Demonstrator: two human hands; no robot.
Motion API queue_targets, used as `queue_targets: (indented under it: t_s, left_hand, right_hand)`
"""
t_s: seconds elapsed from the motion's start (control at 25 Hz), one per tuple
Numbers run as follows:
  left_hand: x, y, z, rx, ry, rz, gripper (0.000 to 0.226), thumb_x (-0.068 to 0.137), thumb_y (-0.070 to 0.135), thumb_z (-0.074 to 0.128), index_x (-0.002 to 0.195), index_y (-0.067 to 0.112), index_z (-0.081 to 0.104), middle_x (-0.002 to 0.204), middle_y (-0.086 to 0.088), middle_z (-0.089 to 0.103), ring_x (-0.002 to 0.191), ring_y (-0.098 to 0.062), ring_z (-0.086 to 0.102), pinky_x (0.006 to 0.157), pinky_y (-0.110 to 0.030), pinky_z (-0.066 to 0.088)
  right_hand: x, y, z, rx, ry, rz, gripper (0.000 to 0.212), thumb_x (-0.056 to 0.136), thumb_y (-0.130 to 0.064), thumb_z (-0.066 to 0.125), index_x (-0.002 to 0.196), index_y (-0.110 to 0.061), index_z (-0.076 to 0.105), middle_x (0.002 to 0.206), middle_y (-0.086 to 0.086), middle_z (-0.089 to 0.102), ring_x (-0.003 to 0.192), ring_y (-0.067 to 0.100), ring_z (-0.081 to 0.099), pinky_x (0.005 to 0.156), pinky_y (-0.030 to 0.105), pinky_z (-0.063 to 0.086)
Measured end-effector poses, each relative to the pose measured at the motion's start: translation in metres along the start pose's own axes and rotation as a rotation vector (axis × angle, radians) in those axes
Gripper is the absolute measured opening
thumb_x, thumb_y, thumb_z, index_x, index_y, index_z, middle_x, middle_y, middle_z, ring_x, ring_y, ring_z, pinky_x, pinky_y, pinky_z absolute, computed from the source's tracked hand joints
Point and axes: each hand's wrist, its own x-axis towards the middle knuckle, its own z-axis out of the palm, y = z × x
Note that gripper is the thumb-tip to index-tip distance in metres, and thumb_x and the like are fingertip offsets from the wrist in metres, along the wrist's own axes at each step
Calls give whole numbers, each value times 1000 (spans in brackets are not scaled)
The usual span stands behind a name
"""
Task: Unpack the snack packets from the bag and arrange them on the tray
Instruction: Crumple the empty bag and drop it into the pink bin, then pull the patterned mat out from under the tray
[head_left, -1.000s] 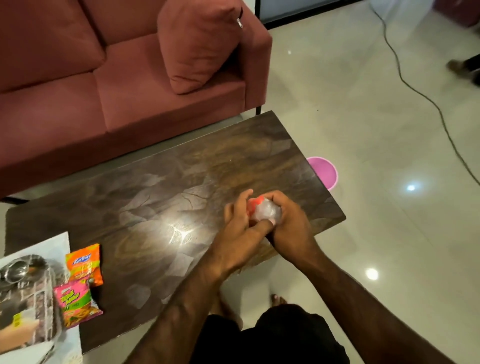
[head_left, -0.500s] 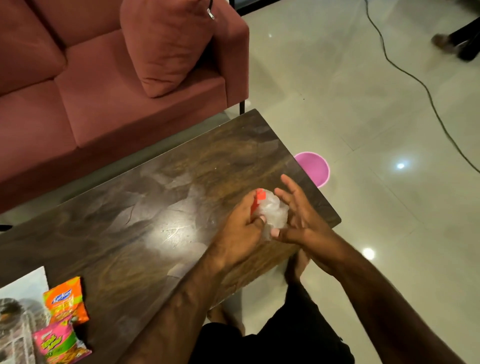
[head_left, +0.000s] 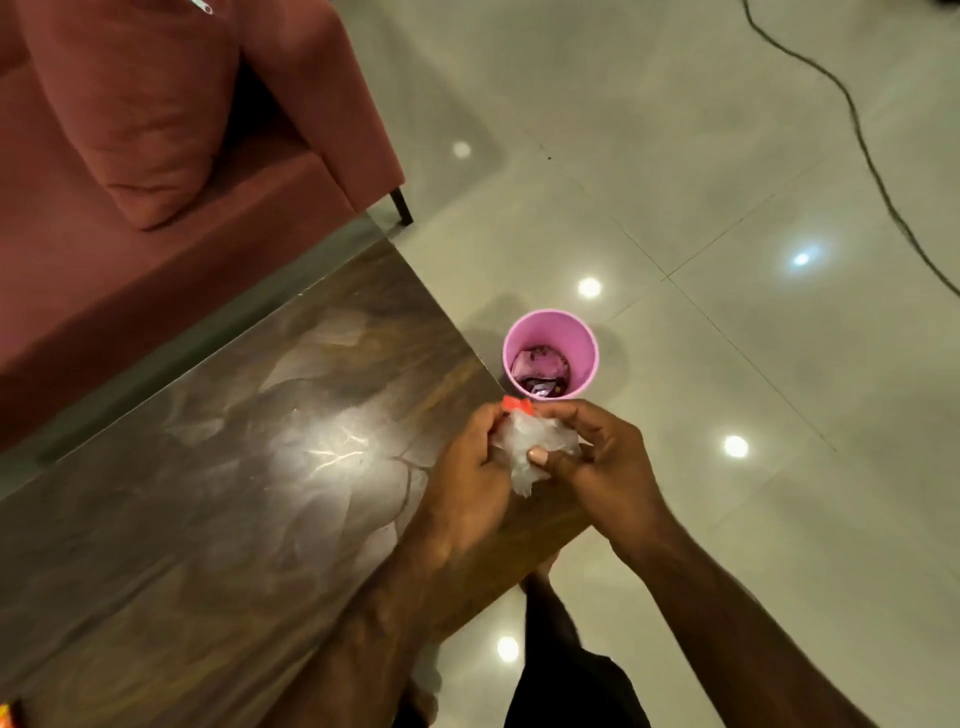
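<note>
Both hands meet over the desk (head_left: 218, 509) corner nearest the person, at about 5 o'clock of the frame's centre. The left hand (head_left: 470, 475) and the right hand (head_left: 605, 465) are each clenched around the same crumpled clear plastic bag (head_left: 535, 444), pinched between them — thumbs and fingers wrapped over it, one thumbnail pressed into its front. The bag is balled up, so its long axis is hard to read; what shows runs roughly from 12 to 6 o'clock, with an orange-red strip (head_left: 517, 404) poking out at the 12 o'clock end and a loose clear flap hanging toward 6 o'clock. It is held just above the desk's edge, not resting flat on it.

At 12 o'clock of the hands, on the tiled floor (head_left: 727, 156), stands a pink bin (head_left: 592, 348) with dark wrappers inside — just beside the desk corner. A reddish sofa (head_left: 156, 249) with a cushion (head_left: 130, 104) sits at 10 o'clock, and a dark cable (head_left: 857, 135) trails across the floor at 2 o'clock.
</note>
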Motion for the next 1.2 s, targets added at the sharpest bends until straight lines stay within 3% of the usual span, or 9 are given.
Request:
queue_targets:
  t_s: [0.12, 0.2, 0.32, 0.44, 0.6, 0.72, 0.88, 1.0, 1.2]
  left_hand:
    - [35, 13, 23, 69, -39, -41, 54, 96, 13, 52, 141, 41, 44, 125, 22, 53, 119, -5, 57, 100, -33, 51]
    - [53, 14, 30, 93, -46, -49, 54, 98, 11, 52, 143, 39, 43, 134, 18, 49, 121, -5, 54, 96, -26, 51]
    - [68, 1, 41, 99, -56, -20, 48, 99, 11, 53, 134, 42, 50, 137, 22, 50, 114, 2, 58, 84, -13, 50]
    - [67, -32, 45, 68, -53, 54, 42, 96, 12, 56, 114, 50, 61, 125, 24, 59, 113, 5, 61, 88, -20, 55]
    - [68, -80, 39, 44, 29, 38, 36, 87, 6, 56, 104, 35, 70, 120, 17, 60, 108, -6, 66, 91, -31, 56]
    - [69, -90, 33, 128, 36, 29, 48, 91, -1, 59, 113, 40, 65, 127, 22, 54, 116, -1, 59, 89, -23, 54]
    - [62, -75, 20, 211, 50, 81, 59, 91, 12, 64, 130, 53, 50, 140, 34, 38, 127, 15, 42, 87, -19, 53]
    - [49, -58, 1, 199, 77, 117, 63, 91, 15, 65, 134, 56, 43, 142, 36, 34, 129, 16, 40, 89, -18, 52]
    - [16, -42, -28, 168, 158, 171, 61, 92, 18, 66, 141, 46, 42, 145, 29, 33, 130, 16, 39, 103, -25, 51]
  right_hand:
    - [53, 28, -32, 22, 145, 60, 44, 79, -6, 82, 115, -30, 73, 122, -10, 71, 115, 20, 66, 88, 51, 61]
    - [92, 47, -43, -6, 236, 83, 46, 79, -6, 82, 120, -22, 71, 123, -4, 70, 114, 24, 66, 89, 54, 59]
    - [159, 79, -42, -70, 292, 117, 43, 77, -8, 78, 117, -21, 70, 109, -5, 72, 104, 21, 69, 91, 49, 59]
    - [230, 124, -29, -185, 261, 175, 56, 74, -8, 73, 127, -23, 64, 114, 0, 70, 108, 27, 66, 93, 45, 57]
    - [279, 164, -30, -221, 179, 277, 88, 72, 0, 79, 149, -15, 39, 138, 14, 54, 124, 36, 55, 94, 54, 56]
    - [261, 157, -39, -280, 111, 210, 95, 69, -2, 81, 151, -19, 36, 145, 15, 46, 127, 35, 53, 93, 54, 56]
    - [182, 115, -43, -410, -26, 20, 99, 73, -16, 86, 149, -41, 28, 153, 0, 35, 128, 14, 43, 93, 33, 50]
    - [126, 80, -38, -470, -65, -48, 101, 76, -26, 86, 153, -42, 23, 155, -7, 32, 126, 5, 38, 92, 27, 41]
    - [58, 28, -17, -453, -131, -89, 92, 80, -31, 82, 153, -41, 26, 159, -9, 29, 139, 16, 39, 105, 47, 48]
